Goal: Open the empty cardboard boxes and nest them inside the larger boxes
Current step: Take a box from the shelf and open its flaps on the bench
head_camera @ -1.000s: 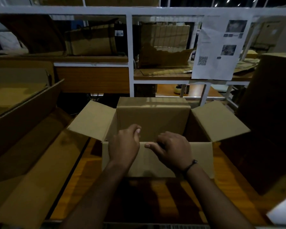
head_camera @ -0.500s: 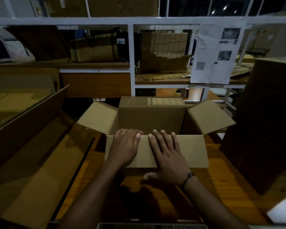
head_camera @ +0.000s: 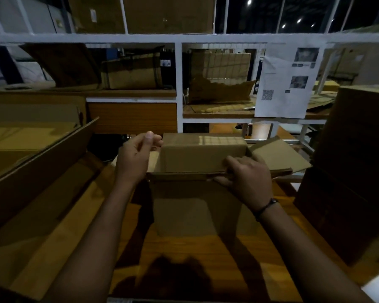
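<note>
A dim storeroom is seen, with white shelving [head_camera: 178,84] full of cardboard across the upper half of the frame and a wooden table [head_camera: 184,248] in the lower centre. The small cardboard box [head_camera: 201,156] is held in the centre of the frame, open at the top, with its near flap [head_camera: 195,206] hanging down and its right flap [head_camera: 276,156] spread outward. The left hand [head_camera: 136,158] is curled round the box's left edge, thumb up, and the near rim is pinched by the right hand [head_camera: 247,180] towards the right corner. Whether the bottom rests on the table cannot be told. The larger box [head_camera: 42,176] lies open at the left of the frame, just beside it. If the small box is carried there, its spread flaps could be caught on the larger box's wall. The thin rim could also be bent or lost from the pinch, because the grip is taken on edges only.
</note>
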The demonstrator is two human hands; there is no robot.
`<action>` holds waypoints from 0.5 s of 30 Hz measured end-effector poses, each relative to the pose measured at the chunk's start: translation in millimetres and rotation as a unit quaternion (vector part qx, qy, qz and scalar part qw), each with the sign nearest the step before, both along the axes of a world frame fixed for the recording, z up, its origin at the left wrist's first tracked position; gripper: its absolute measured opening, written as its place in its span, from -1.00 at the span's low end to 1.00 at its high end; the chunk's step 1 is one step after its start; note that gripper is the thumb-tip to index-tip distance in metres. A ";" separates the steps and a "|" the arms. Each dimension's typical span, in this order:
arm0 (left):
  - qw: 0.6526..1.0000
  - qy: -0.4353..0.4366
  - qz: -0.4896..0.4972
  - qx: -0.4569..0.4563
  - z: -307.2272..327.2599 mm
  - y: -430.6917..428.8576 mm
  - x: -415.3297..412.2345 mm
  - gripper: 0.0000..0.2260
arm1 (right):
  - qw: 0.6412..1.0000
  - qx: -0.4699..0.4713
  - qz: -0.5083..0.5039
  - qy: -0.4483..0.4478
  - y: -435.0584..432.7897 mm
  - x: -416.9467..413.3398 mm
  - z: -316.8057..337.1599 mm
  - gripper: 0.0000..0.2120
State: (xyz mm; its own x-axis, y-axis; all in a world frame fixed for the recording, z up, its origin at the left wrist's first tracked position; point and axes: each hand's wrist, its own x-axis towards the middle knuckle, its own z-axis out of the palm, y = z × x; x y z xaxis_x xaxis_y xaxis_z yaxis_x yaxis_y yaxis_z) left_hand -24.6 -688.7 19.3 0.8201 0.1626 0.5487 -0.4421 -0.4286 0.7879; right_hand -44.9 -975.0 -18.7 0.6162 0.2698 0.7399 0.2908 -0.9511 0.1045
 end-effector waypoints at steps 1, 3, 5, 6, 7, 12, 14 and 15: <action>0.999 -0.016 0.016 0.036 -4.8 -2.4 2.3 -0.71 | 1.000 0.011 -0.012 -0.015 0.1 6.9 -0.3 -0.43; 0.996 -0.040 0.024 0.073 -21.0 -11.9 6.1 -0.69 | 0.998 0.042 -0.033 -0.027 3.3 20.5 -1.3 -0.29; 0.994 -0.074 0.043 0.075 -41.2 -20.2 11.5 -0.57 | 0.997 0.062 -0.044 -0.016 8.9 29.1 -3.4 -0.22; 0.992 -0.079 0.058 0.077 -51.1 -22.8 14.6 -0.49 | 0.997 0.063 -0.050 -0.007 11.8 31.5 -4.8 -0.19; 0.991 -0.074 0.072 0.084 -60.7 -24.3 17.2 -0.40 | 0.997 0.058 -0.057 0.000 14.6 33.2 -5.9 -0.17; 0.950 0.020 0.150 0.272 -91.1 -25.2 22.8 -0.23 | 0.994 0.040 -0.065 0.079 21.5 41.4 -24.2 -0.16; 0.915 0.048 0.164 0.367 -105.4 -24.5 24.2 -0.30 | 0.984 0.034 -0.071 0.161 21.6 45.4 -44.1 -0.23; 0.903 0.057 0.164 0.394 -112.5 -24.5 23.8 -0.28 | 0.979 0.034 -0.076 0.188 21.2 46.4 -53.6 -0.25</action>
State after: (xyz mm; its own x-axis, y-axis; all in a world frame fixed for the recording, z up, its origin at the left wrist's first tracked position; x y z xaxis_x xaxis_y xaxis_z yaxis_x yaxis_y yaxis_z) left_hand -0.8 -713.2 -93.2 0.8574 0.0023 0.5147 -0.1256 -0.9688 0.2135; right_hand 1.6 -953.8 -72.3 0.8778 0.1115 0.4658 0.1508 -0.9874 -0.0477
